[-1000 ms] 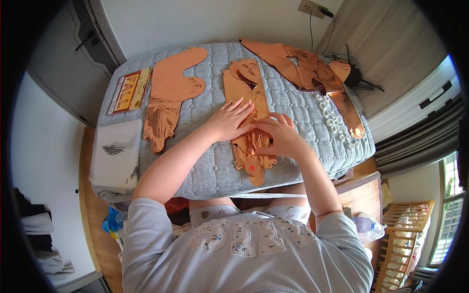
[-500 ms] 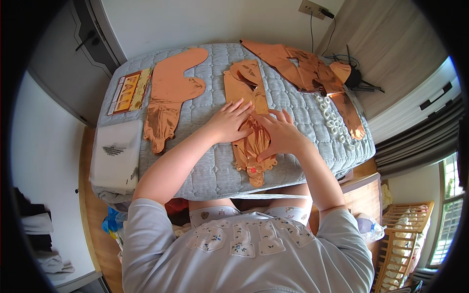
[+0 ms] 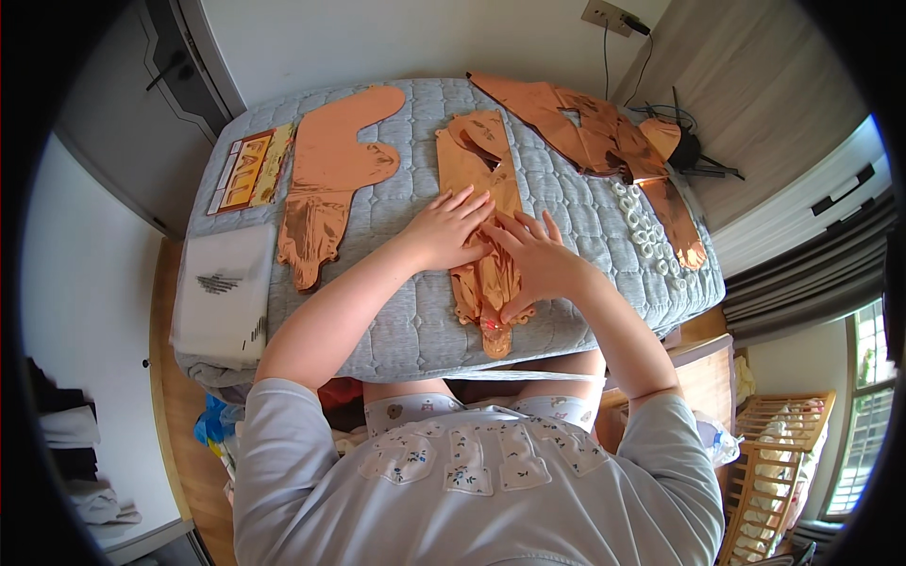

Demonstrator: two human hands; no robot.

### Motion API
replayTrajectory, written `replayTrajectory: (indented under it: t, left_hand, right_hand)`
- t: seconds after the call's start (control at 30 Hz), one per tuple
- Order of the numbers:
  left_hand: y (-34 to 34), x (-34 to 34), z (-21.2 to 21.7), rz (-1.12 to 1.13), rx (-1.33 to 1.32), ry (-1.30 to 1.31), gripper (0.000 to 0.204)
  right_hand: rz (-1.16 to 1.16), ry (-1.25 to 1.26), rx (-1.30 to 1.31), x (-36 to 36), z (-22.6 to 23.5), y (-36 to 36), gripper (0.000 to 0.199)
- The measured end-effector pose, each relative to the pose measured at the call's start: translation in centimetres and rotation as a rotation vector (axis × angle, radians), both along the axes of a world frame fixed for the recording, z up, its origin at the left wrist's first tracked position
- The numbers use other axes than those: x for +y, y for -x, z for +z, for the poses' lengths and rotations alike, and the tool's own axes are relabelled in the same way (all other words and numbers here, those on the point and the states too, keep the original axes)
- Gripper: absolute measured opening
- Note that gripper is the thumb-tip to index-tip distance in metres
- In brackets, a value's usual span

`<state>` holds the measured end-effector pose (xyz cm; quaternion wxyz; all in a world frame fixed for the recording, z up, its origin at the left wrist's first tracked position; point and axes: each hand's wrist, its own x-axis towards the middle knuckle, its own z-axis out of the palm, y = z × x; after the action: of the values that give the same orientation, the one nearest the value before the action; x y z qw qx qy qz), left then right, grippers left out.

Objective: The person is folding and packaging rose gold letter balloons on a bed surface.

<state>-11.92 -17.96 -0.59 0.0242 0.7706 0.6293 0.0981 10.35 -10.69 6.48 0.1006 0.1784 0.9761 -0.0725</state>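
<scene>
My left hand (image 3: 451, 229) lies flat with its fingers spread wide, palm down on the copper foil balloon (image 3: 483, 217) in front of me, gripping nothing. My right hand (image 3: 536, 261) lies flat just beside it at about four o'clock, fingers also spread and pressing down on the same balloon, and the fingertips of the two hands nearly meet over the crinkled middle of the foil. The balloon is a long flat strip running from twelve o'clock down to six o'clock on the grey quilted mattress (image 3: 406, 321), its lower end poking out below my right palm near the mattress edge closest to me. At about ten o'clock from my left hand lies a second flat copper balloon (image 3: 330, 174), well apart from the one I press. Further out at ten o'clock, near the far left corner of the mattress, sits a flat printed package (image 3: 249, 170). At eight o'clock a folded white cloth (image 3: 219, 292) rests at the left edge. Out at one to two o'clock from my right hand lies a heap of more copper foil pieces (image 3: 590, 132), and beside it at three o'clock a white plastic strip of rings (image 3: 646, 236) runs along the right side of the mattress.
</scene>
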Motion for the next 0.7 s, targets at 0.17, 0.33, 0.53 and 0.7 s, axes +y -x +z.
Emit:
replayTrajectory:
  t: [0.17,0.33,0.53,0.7]
  left_hand:
    - [0.1,-0.1,-0.2,0.004,0.013,-0.011,0.082]
    - [-0.2,-0.4,0.7,0.007,0.022,0.029,0.083]
    - [-0.1,-0.5,0.2,0.022,-0.004,-0.017,0.082]
    - [-0.1,-1.2,0.4,-0.020,0.009,0.005,0.079]
  right_hand:
    - [0.007,0.048,0.031,0.4,0.2,-1.0,0.148]
    - [0.062,0.311,0.615,2.8,-1.1,-3.6,0.081]
    - [0.175,-0.047,0.668,3.1,-2.2,-3.1,0.034]
    - [0.189,0.142,0.567,2.5,-2.6,-3.9,0.041]
